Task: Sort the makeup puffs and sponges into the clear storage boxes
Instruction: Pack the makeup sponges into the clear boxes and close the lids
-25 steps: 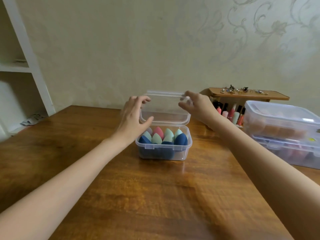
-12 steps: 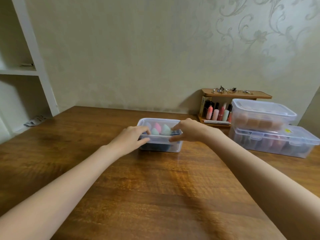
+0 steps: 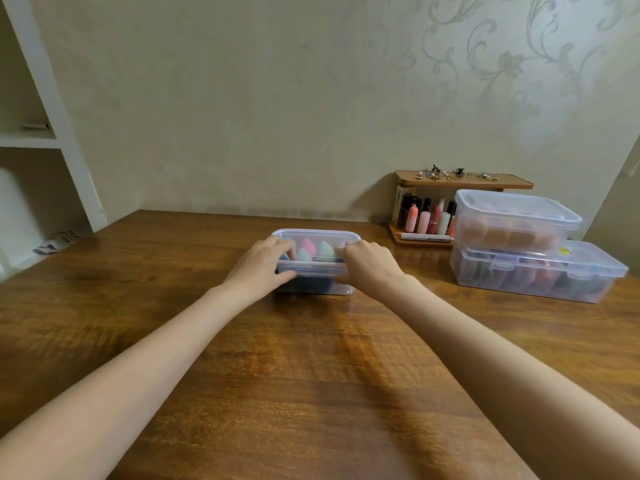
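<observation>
The small box [image 3: 314, 263] sits on the wooden table [image 3: 242, 375], well in from every table edge, with bare wood on its left, front and right. To the right of the small box, well apart from it, two larger lidded boxes [image 3: 526, 244] stand stacked, the upper one narrower than the lower. Behind and to the right of the small box, against the wall, a wooden rack [image 3: 450, 209] holds upright bottles. Far left of the small box, white shelves [image 3: 45, 140] run out of frame.

The lower half of the small box reads only as a dark blue mass; single items there cannot be made out. Contents of the stacked boxes are blurred behind cloudy plastic. Trinkets on top of the rack are too small to identify.

The small box is clear plastic with its lid lying flat on top. Through the lid show a pink sponge [image 3: 307, 244] and pale green sponges [image 3: 325, 250], pointed ends up.

The left hand [image 3: 261, 268] clasps the left front corner, fingers curled over the lid, thumb against the front wall. The right hand [image 3: 369, 266] grips the right front corner likewise.
</observation>
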`<state>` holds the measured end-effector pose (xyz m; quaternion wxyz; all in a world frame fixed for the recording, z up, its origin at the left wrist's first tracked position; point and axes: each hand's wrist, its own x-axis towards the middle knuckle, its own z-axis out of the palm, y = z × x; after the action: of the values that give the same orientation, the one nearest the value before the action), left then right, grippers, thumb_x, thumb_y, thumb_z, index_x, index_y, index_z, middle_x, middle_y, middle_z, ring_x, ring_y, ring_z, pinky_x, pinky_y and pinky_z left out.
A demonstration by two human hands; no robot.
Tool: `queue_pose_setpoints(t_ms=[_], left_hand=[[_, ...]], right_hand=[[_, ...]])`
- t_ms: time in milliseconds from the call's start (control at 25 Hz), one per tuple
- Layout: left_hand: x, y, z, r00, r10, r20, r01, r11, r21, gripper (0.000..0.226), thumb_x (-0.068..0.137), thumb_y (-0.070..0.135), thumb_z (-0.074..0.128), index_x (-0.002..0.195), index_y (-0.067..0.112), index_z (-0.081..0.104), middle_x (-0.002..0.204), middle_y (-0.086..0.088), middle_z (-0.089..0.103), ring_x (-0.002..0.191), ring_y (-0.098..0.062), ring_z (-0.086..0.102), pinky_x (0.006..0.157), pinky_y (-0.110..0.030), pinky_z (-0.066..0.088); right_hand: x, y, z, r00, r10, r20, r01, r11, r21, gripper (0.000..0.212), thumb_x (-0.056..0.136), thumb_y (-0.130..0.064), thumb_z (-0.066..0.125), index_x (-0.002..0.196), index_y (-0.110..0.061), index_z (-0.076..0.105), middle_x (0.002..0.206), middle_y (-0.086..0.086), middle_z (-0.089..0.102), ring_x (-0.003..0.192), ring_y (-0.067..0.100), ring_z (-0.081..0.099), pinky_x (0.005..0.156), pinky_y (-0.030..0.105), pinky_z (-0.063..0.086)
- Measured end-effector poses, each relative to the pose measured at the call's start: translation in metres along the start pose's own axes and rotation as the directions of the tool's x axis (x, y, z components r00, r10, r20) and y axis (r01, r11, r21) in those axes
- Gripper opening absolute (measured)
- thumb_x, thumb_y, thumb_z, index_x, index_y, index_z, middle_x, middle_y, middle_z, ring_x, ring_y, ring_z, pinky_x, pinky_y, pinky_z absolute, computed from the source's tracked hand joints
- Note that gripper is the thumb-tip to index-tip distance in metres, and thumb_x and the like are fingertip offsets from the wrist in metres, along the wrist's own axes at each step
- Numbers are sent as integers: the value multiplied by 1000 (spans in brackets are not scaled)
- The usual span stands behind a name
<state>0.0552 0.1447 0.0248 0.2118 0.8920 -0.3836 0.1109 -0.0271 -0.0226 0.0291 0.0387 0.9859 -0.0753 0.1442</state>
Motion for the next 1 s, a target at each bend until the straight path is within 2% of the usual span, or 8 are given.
queue_pose_setpoints(t_ms=[120,240,360,520,680,800,920,1000], left_hand=[[5,3,5,974,-218,59,224,906,-360,19,85,19,66,101,23,57,142,-5,38,127,-23,40,95,-34,41],[23,21,6,967,-224,122,255,815,-521,15,85,13,65,98,18,60,130,-9,52,105,-16,50,75,-23,43],[61,66,-10,986,-156,-55,89,779,-621,14,83,12,67,93,17,59,120,-10,59,100,-21,55,74,-23,39],[119,166,-30,957,-33,-288,-161,766,-622,17,84,19,67,99,15,60,113,-6,60,100,-20,53,77,-23,39],[142,240,0,979,84,-184,-186,730,-658,21,89,19,60,109,12,57,125,-8,55,108,-23,53,74,-24,45],[145,254,30,976,149,-161,-218,732,-646,24,91,21,57,114,15,55,128,-8,53,111,-23,53,71,-20,45],[150,250,39,994,-14,-105,-82,524,-848,34,94,34,50,127,23,47,131,-4,49,111,-17,49,66,-15,41],[153,239,52,976,-192,105,156,276,-948,41,95,47,41,132,29,42,136,0,46,118,-19,47,78,-24,43]], right_hand=[[-8,6,11,958,271,93,-283,841,461,55,88,-23,62,139,-28,43,154,14,24,138,35,30,107,43,37],[-12,19,-1,923,363,126,-332,587,738,56,84,-13,66,136,-21,46,142,14,43,126,27,48,96,32,46],[-6,60,-54,887,452,-97,-209,579,788,52,80,-8,68,129,-15,52,125,11,58,111,24,59,94,32,51],[-12,138,-132,782,561,-273,-92,537,839,52,81,3,62,129,-9,48,115,7,49,101,17,50,75,16,48],[-41,206,-142,665,699,-263,-210,512,833,50,81,2,55,129,-8,48,112,10,49,97,18,48,72,15,45],[-54,231,-116,647,750,-136,-288,406,867,48,83,-2,55,130,-10,49,113,11,50,90,17,50,72,21,43],[-64,247,-104,647,760,-61,-119,180,976,43,89,-15,55,131,-20,50,121,6,50,102,16,46,71,21,37],[-75,268,-95,477,873,-98,-36,131,991,39,91,-21,51,130,-18,52,128,5,54,109,16,47,78,22,40]])
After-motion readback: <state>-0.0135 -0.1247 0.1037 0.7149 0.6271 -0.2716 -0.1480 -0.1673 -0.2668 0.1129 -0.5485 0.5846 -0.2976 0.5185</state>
